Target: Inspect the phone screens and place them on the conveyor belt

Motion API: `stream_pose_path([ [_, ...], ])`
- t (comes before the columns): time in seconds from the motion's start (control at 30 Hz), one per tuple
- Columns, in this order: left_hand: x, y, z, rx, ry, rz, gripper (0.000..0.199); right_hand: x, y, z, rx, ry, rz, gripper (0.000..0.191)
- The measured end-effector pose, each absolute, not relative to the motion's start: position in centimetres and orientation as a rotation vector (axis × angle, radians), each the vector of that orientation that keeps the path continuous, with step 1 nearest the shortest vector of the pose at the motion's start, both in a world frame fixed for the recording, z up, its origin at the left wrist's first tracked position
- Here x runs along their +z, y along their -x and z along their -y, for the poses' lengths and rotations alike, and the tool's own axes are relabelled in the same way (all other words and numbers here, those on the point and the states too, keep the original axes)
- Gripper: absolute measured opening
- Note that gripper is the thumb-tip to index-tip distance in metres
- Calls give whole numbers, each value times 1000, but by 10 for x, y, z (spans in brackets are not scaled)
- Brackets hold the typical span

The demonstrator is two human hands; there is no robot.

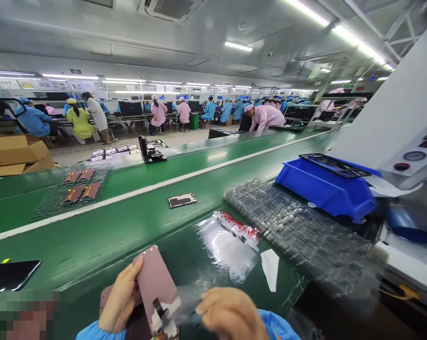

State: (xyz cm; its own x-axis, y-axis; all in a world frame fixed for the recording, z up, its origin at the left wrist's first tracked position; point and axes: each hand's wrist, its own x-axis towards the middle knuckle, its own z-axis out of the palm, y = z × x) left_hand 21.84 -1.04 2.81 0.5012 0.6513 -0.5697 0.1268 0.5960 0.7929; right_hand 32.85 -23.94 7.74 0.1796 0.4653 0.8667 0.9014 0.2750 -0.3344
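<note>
The left hand (122, 295) was up with the thumb pressed flat over the fingers, wrist angled in from the lower left. The right hand (231, 309) looked kinda blurry, fingers curled in a loose pinch, pointing left. Blue sleeves on both arms.

The only view comes from the wearer's head, facing forward and slightly down: the hands, left (123, 290) and right (231, 309), are close at the bottom edge, the green tabletop (128, 231) crosses the middle, and the ceiling (199, 42) fills the top.
</note>
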Motion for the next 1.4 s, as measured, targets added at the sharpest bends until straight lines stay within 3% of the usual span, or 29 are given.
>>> stream_pose_path([
  [0.17, 41, -221, 2, 397, -924, -1031, 9, 69, -413, 268, -274, 1760, 959, 21],
  [0.33, 53, -223, 14, 377, -906, -946, 13, 6, -507, 272, -167, 1986, 684, 26],
  [0.47, 63, -224, 20, 363, -904, -899, 17, -34, -537, 268, -133, 2100, 599, 16],
  [0.57, 68, -227, 20, 346, -929, -864, 21, -35, -533, 264, -147, 2069, 571, 13],
  [0.73, 70, -248, 25, 270, -1017, -724, 29, -4, -481, 239, 62, 1830, 664, 39],
  [0.87, 67, -278, 41, 202, -1138, -514, 38, 9, -422, 200, 590, 1528, 835, 87],
  [0.93, 63, -294, 44, 142, -1241, -440, 45, 6, -404, 183, 1060, 1173, 707, 98],
  [1.03, 51, -322, 25, 118, -1445, -402, 53, -8, -401, 170, 1361, 768, 512, 95],
  [1.2, 23, -367, -68, 234, -1912, -632, 36, -32, -420, 167, 1275, 608, 443, 81],
  [1.3, 9, -376, -125, 243, -2130, -799, 52, -40, -430, 168, 1314, 543, 422, 78],
  [1.4, -1, -369, -158, 190, -2258, -849, 54, -45, -436, 165, 1484, 464, 449, 82],
])
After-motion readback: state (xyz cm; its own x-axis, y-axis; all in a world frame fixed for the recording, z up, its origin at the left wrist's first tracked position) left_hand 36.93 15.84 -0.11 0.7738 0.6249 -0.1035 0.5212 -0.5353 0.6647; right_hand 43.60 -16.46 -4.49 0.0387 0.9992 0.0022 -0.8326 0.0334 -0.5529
